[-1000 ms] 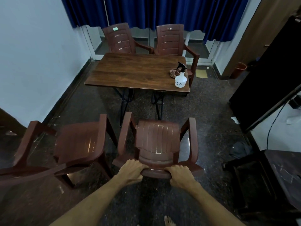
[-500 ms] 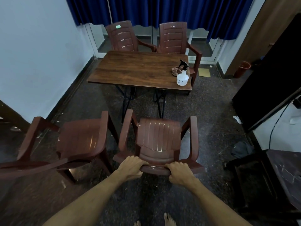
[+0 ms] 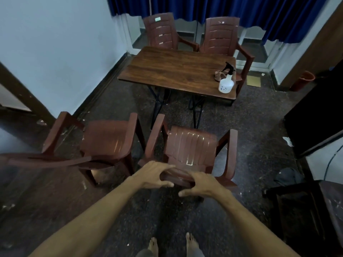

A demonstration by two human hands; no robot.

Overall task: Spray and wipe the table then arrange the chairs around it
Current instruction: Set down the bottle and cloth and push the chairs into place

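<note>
Left hand (image 3: 154, 175) and right hand (image 3: 202, 186) lie spread, fingers straight, over the top rail of the brown moulded plastic armchair (image 3: 191, 145), neither clasping it. It stands short of the dark wood-grain rectangular table (image 3: 176, 71), just beside a matching chair (image 3: 107, 138). Risk: an unguided shove could snag that neighbour or jolt the table, toppling the white spray bottle (image 3: 226, 84) near its corner. Floor (image 3: 250, 127) dark, speckled, littered.
</note>
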